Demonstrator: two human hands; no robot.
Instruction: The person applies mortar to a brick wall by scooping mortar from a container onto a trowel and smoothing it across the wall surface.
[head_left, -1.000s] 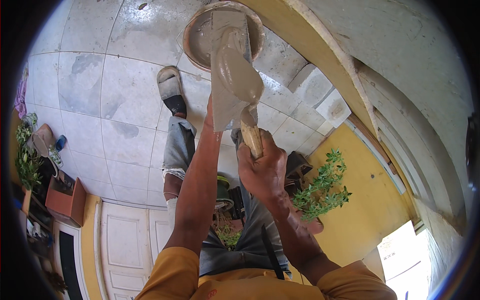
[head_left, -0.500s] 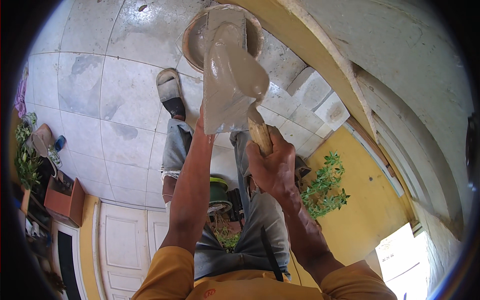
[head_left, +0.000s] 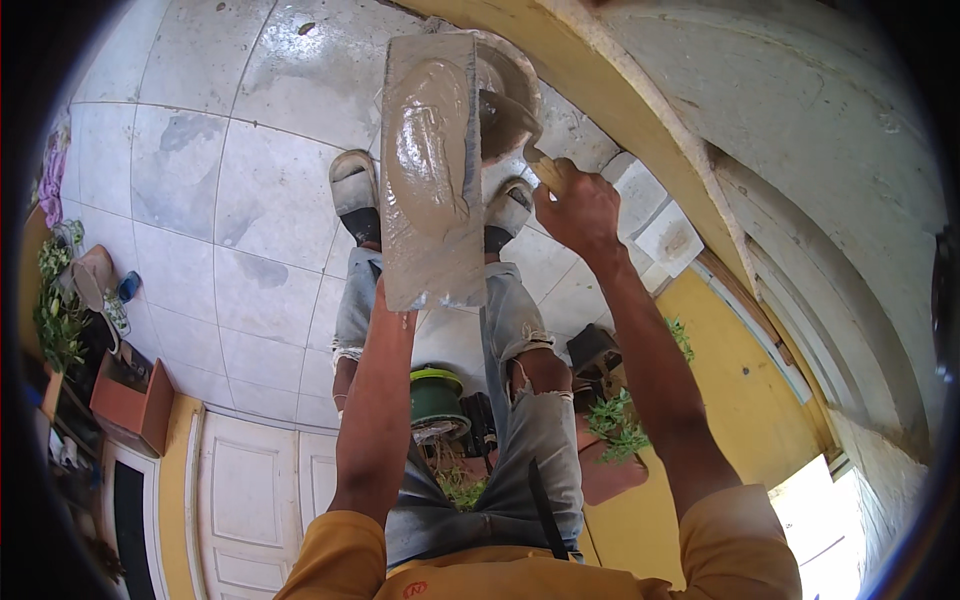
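The mortar board [head_left: 432, 170], loaded with wet grey mortar [head_left: 430, 140], is held up from below by the hidden left hand, while the right hand [head_left: 578, 208] is closed around a trowel handle [head_left: 545, 172] beside it.

Flat rectangular grey plaster board [head_left: 432, 175], held up level, long axis running away from body, wet grey mortar mound [head_left: 428, 150] spread along its middle. Wooden-handled trowel [head_left: 520, 135] at board's right edge, blade seemingly mortar-coated, partly hidden.
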